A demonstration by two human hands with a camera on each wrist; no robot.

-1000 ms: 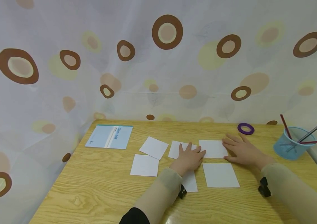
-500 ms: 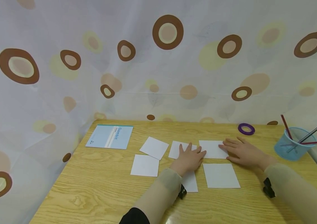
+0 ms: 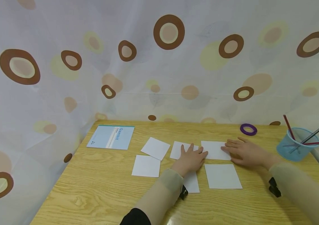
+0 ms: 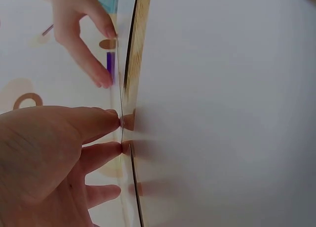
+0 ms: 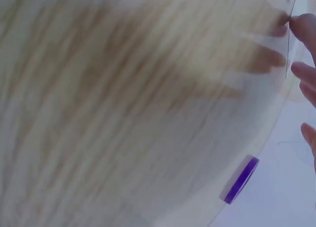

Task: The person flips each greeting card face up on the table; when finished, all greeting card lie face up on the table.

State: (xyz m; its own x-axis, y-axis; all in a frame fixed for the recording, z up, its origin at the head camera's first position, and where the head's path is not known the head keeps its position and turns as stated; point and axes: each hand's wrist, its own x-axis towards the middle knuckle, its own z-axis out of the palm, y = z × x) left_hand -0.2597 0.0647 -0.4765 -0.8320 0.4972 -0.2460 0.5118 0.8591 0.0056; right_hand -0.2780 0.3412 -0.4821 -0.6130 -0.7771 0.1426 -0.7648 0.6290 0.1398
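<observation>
Several white square paper sheets lie flat on the table. My left hand (image 3: 191,158) rests with fingers spread between the upper middle sheet (image 3: 176,150) and the upper right sheet (image 3: 213,150), its fingertips at the latter's left edge. Beneath that wrist, a lower middle sheet (image 3: 192,182) is partly covered. My right hand (image 3: 245,153) touches the upper right sheet's right edge with extended fingers; in the right wrist view its fingertips (image 5: 302,27) meet the thin sheet edge. Just below lies the lower right sheet (image 3: 223,176), apart from both hands.
Two overlapping sheets, an upper one (image 3: 155,148) and a lower one (image 3: 146,166), lie to the left. Beyond them is a light blue notebook (image 3: 110,137). At the back right are a purple ring (image 3: 242,130) and a blue cup (image 3: 293,153) with pencils. A patterned curtain (image 3: 137,103) hangs behind the table.
The right hand's fingers have come down from the upper right sheet's far corner to its right edge, and that sheet has shifted very slightly right. The left hand has stayed in place.
</observation>
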